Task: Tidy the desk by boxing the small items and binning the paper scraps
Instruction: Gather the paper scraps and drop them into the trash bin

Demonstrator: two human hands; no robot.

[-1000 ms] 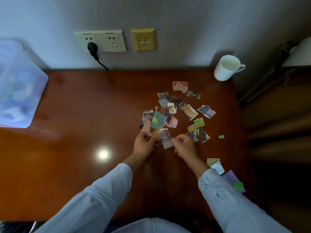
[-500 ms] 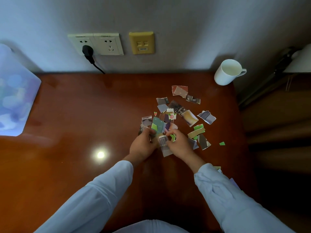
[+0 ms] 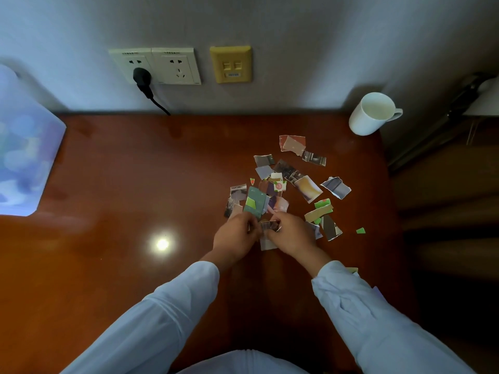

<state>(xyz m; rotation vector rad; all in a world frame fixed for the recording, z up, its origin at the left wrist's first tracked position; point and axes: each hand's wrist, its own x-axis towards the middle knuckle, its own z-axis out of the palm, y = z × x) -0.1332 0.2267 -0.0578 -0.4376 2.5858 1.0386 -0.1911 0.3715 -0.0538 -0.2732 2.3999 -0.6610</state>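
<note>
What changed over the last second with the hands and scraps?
The right hand moved left into the near edge of the pile, closing on the left hand; both now pinch a scrap between them. The left hand barely moved. The rest of the pile, the mug and the box stayed put; only the camera shifted slightly.

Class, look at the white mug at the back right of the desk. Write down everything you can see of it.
The mug is plain white and looks like glazed ceramic. It stands upright on the brown desk near its back right corner, close to the wall. Its loop handle points right. The inside is pale; whether it holds anything cannot be told. Only the desk touches it; the paper scraps lie apart, nearer the person.
</note>
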